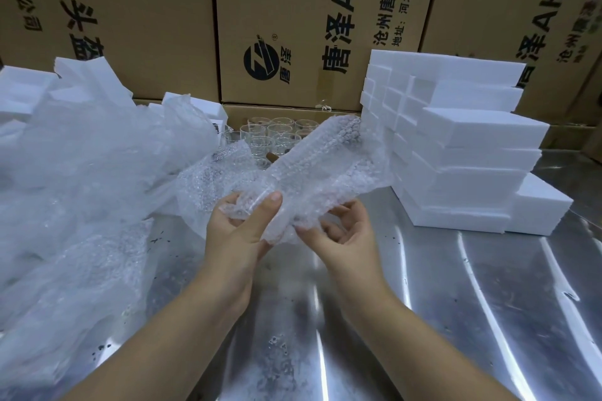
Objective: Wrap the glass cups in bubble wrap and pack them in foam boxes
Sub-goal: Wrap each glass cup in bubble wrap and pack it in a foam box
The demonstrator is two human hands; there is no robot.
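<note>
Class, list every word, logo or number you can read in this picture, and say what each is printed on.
"唐泽AH4", cut by the frame: middle carton.
"唐泽" with ® beside a round logo: same carton.
"沧州唐泽通信", cut off: same carton.
"地址:河北河间经", cut off: same carton.
"-P头盔": left carton.
"泽AH4": right carton.
Smaller print on left and right cartons: too blurred.
Foam boxes, bubble wrap, cups: no text.

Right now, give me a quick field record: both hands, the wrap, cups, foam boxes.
left hand: grips bubble wrap sheet
right hand: pinches the sheet's lower edge
cup in sheet: cannot tell
glass cups: unwrapped, clustered behind the sheet
foam boxes: stacked at right on steel table
wrap pile: left side
</note>
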